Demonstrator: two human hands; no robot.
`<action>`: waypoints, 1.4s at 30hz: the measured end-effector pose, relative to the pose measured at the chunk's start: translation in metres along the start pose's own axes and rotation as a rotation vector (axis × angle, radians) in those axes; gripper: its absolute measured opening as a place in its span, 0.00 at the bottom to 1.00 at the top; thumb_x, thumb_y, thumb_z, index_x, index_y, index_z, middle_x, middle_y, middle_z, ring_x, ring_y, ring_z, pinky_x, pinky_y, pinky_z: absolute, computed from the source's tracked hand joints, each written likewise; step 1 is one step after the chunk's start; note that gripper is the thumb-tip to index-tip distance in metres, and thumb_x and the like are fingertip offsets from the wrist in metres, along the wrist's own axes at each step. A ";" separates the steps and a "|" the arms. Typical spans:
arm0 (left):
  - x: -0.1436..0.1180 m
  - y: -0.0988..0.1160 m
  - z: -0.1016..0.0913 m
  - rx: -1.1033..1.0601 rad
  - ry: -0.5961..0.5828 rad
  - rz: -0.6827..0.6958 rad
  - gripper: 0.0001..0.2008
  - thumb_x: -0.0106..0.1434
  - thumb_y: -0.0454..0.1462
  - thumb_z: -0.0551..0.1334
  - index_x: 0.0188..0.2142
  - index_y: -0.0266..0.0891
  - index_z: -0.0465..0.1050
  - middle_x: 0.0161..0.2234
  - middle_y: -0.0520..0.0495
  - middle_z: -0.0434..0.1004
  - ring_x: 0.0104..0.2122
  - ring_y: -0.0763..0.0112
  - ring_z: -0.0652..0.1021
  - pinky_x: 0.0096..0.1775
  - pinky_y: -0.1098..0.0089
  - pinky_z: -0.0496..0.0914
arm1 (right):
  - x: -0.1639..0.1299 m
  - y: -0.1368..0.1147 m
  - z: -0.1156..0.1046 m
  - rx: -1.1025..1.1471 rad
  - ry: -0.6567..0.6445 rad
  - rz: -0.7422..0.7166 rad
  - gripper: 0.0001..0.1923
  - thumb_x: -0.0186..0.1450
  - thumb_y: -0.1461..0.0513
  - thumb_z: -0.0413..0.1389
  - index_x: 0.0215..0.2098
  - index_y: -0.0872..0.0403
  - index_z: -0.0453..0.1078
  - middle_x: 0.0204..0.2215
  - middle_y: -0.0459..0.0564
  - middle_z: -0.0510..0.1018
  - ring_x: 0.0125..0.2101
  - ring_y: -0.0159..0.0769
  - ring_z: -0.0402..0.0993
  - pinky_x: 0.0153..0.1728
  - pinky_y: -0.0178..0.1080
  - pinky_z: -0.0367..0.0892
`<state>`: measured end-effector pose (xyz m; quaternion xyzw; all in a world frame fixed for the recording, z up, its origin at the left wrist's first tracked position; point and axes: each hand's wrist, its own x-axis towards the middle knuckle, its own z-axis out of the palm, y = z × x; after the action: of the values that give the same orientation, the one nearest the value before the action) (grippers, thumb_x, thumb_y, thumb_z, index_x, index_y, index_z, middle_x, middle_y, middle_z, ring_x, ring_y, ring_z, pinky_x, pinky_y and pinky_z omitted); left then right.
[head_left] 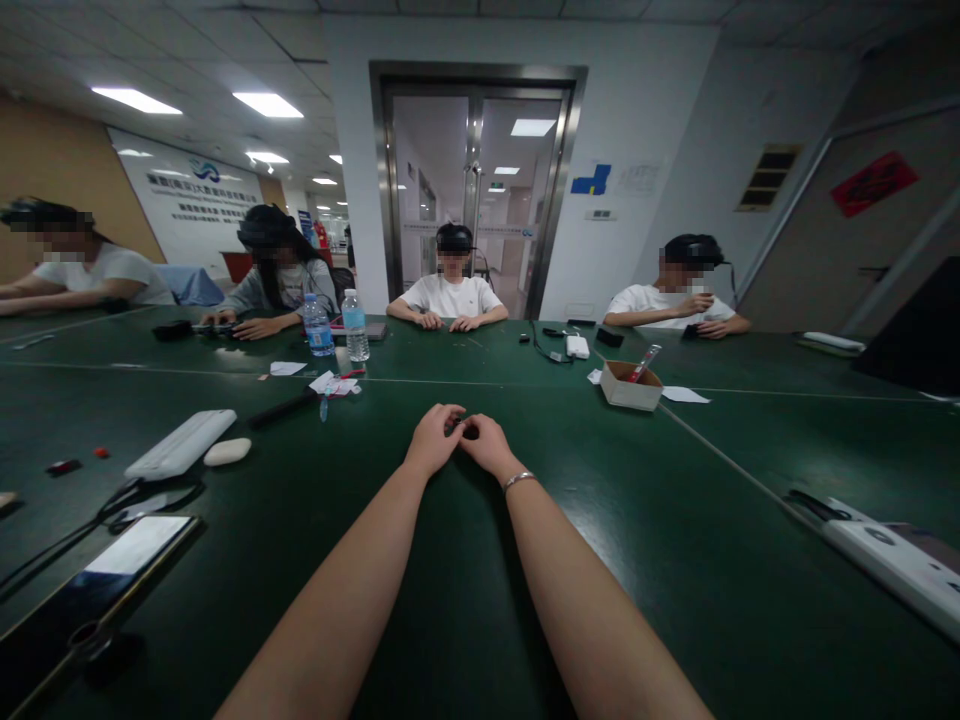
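Observation:
Both arms reach forward over the dark green table point(480, 600). My left hand point(435, 440) has its fingers curled and pinched, close to the fingertips of my right hand point(486, 442). Something small and dark shows between the two sets of fingertips, too small to name. The fingers of my right hand are bent inward, with the thumb and forefinger closed in a ring. A silver bracelet point(519, 481) circles my right wrist.
At left lie a phone point(112, 570), a white power bank point(180, 445) and a white oval case point(227, 452). Two water bottles point(355, 328) stand ahead. A small box point(630, 388) is ahead to the right; a white power strip point(892, 550) lies right. Several people sit opposite.

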<state>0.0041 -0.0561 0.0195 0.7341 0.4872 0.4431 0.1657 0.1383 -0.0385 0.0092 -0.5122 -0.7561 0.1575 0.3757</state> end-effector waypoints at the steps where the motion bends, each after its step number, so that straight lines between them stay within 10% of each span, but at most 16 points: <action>1: 0.000 -0.001 0.000 -0.001 0.001 0.002 0.13 0.59 0.34 0.58 0.45 0.42 0.69 0.40 0.47 0.70 0.39 0.69 0.73 0.41 0.67 0.71 | 0.000 0.000 0.000 -0.009 0.000 -0.003 0.03 0.54 0.67 0.60 0.26 0.57 0.69 0.26 0.47 0.71 0.28 0.33 0.66 0.30 0.34 0.60; 14: 0.003 -0.006 0.000 -0.149 -0.083 0.027 0.24 0.54 0.24 0.51 0.49 0.41 0.68 0.48 0.47 0.71 0.48 0.69 0.71 0.52 0.64 0.67 | 0.002 0.008 0.004 0.025 0.001 0.001 0.06 0.52 0.66 0.63 0.28 0.57 0.70 0.28 0.47 0.72 0.29 0.33 0.67 0.31 0.34 0.63; 32: 0.004 -0.011 -0.001 -0.006 0.055 -0.057 0.07 0.59 0.38 0.59 0.37 0.42 0.72 0.37 0.48 0.73 0.36 0.70 0.75 0.39 0.69 0.70 | -0.003 0.004 0.003 0.093 0.036 -0.001 0.03 0.56 0.64 0.58 0.30 0.54 0.68 0.26 0.45 0.72 0.27 0.32 0.67 0.29 0.34 0.62; 42: 0.002 -0.010 -0.005 0.104 0.053 -0.265 0.20 0.60 0.53 0.53 0.28 0.41 0.71 0.27 0.50 0.74 0.27 0.69 0.73 0.28 0.72 0.63 | -0.005 -0.006 -0.007 0.098 0.126 -0.114 0.10 0.52 0.70 0.57 0.31 0.54 0.66 0.32 0.46 0.67 0.34 0.34 0.66 0.36 0.37 0.64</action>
<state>-0.0056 -0.0502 0.0166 0.6591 0.6063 0.4106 0.1714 0.1403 -0.0461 0.0154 -0.4580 -0.7503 0.1401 0.4557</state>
